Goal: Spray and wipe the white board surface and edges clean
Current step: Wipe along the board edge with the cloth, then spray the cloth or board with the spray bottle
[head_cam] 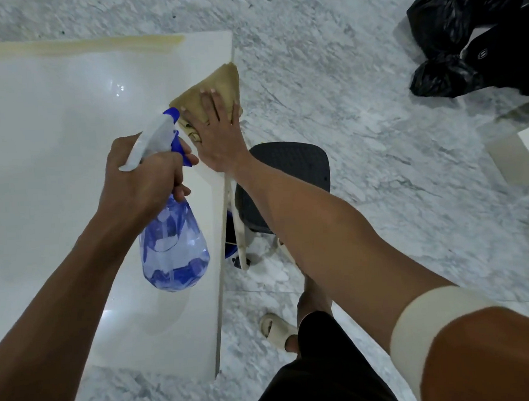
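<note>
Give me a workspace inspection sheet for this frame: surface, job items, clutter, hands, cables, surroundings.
Surface: white board, glossy, with a yellowish strip along its far edge.
Job's things: tan cloth at the board's right edge; blue spray bottle held above the board.
Clutter: nothing seen on the board.
Grippers: left hand grips the bottle's neck, a finger on the trigger; right hand presses flat on the cloth.
Cables: nothing seen.
Surroundings: marble floor; dark stool beside the board; black bags at far right.
</note>
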{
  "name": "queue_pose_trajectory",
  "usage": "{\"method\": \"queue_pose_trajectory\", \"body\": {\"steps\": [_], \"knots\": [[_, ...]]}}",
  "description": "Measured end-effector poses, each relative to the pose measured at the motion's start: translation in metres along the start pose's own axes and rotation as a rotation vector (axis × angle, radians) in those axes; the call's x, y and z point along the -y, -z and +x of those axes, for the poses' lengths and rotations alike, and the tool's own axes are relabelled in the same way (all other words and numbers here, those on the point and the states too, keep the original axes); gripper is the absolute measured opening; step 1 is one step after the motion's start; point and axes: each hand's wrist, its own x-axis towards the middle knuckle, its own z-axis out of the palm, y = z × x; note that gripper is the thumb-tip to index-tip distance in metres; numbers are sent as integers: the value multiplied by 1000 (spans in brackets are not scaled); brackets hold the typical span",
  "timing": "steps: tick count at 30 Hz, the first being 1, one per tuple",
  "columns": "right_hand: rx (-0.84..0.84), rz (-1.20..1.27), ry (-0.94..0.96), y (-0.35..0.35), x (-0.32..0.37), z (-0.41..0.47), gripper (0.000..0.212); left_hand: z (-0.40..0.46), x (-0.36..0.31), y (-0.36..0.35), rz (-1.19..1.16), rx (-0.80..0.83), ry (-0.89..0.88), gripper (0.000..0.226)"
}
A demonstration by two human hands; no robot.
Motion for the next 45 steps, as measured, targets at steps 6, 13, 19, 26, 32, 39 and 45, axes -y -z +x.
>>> {"method": "queue_pose_trajectory", "body": {"steps": [6, 13, 19, 26, 32, 39, 45], "knots": [[22, 33, -6, 6, 10, -25, 52, -27, 19, 4, 16, -23, 4, 23], [54, 46, -20, 5, 27, -59, 51, -56, 35, 4, -41, -18, 25, 24], [32, 38, 20, -6, 53, -113, 52, -87, 58, 11, -67, -24, -18, 33], [8, 36, -17, -18, 86, -174, 51, -146, 99, 7, -31, -26, -74, 31], [26, 44, -32, -23, 112, -230, 50, -198, 143, 3, 21, -28, -96, 34], [21, 95, -52, -23, 152, -304, 51, -246, 182, 17, 26, -38, -61, 27], [41, 123, -15, -22, 175, -356, 53, -271, 189, 26, -8, -54, -74, 31]]}}
